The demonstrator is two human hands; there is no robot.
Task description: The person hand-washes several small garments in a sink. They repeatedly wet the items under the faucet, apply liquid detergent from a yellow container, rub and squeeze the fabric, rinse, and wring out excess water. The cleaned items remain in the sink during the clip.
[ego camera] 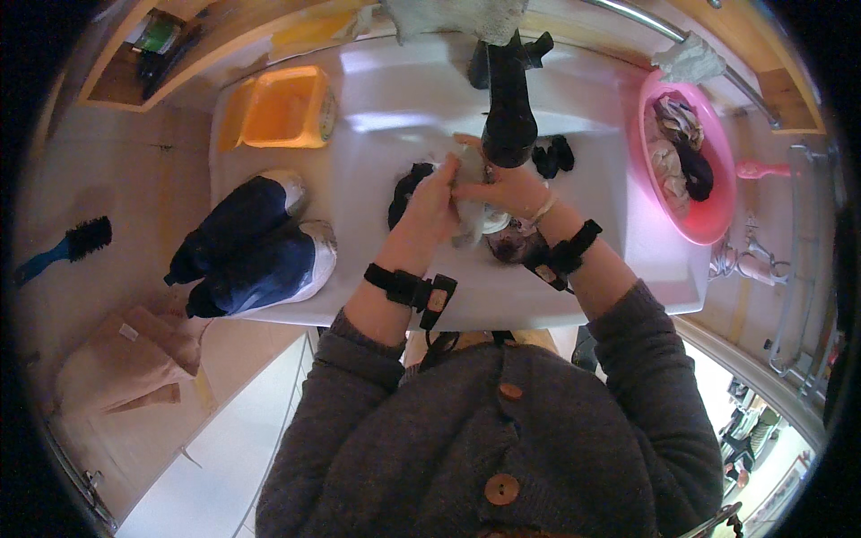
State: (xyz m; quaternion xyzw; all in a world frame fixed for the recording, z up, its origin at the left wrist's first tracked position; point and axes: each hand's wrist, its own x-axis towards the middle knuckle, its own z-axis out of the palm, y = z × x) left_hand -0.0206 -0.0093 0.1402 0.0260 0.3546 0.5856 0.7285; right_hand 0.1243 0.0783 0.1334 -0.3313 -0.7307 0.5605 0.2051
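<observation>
Both hands are over the white sink (464, 296), just below and in front of the black faucet (509, 101). Between my left hand (430, 202) and my right hand (521, 191) is a pale grey wet cloth piece (471, 168), possibly a sock, gripped from both sides. Dark fabric (407, 188) lies in the basin beside my left hand. Under my right hand and wrist are a white cloth (496, 220) and a brownish wet garment (512, 245), partly hidden. Small black fabric pieces (553, 158) rest to the right of the faucet's spout.
A pink basin (723, 208) holding crumpled clothes stands on the right. On the left are an orange plastic container (286, 107) and a pair of dark blue shoes (269, 276) with white toes. Farther left lie a blue-handled brush (87, 239) and a folded pinkish towel (128, 363).
</observation>
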